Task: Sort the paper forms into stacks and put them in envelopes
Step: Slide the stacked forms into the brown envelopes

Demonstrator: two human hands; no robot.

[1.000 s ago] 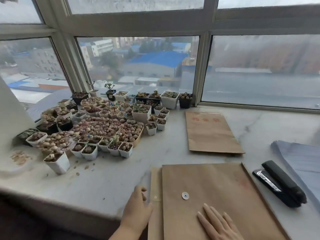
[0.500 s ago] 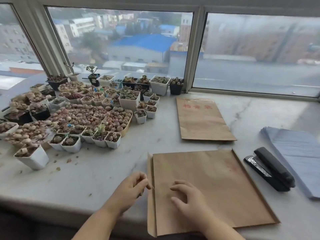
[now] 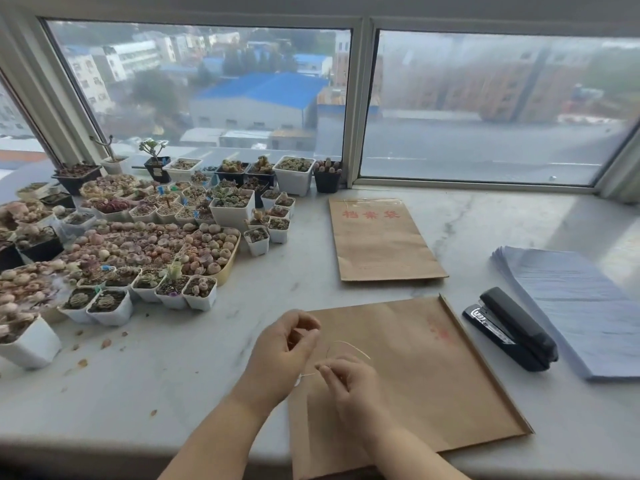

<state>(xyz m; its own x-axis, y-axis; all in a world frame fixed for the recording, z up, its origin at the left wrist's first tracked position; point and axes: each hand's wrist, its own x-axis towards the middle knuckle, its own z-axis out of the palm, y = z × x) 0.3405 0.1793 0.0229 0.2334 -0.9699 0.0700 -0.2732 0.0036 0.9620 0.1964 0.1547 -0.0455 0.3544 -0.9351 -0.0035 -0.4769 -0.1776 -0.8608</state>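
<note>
Left hand [image 3: 281,355] and right hand [image 3: 349,384] with fingers pinched on thin string [image 3: 348,345], over brown envelope [image 3: 433,375], marble sill [image 3: 173,375]

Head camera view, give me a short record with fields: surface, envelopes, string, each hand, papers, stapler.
surface: marble sill
near envelope: flat, under both hands
far envelope: flat, red print up
string: looped above near envelope
left hand: pinches string
right hand: pinches string
paper stack: right edge
stapler: beside stack

A marble sill [image 3: 485,220] bears succulent pots [image 3: 145,237], two brown envelopes [image 3: 377,240], a stapler [image 3: 512,329] and stacked forms [image 3: 575,306].
</note>
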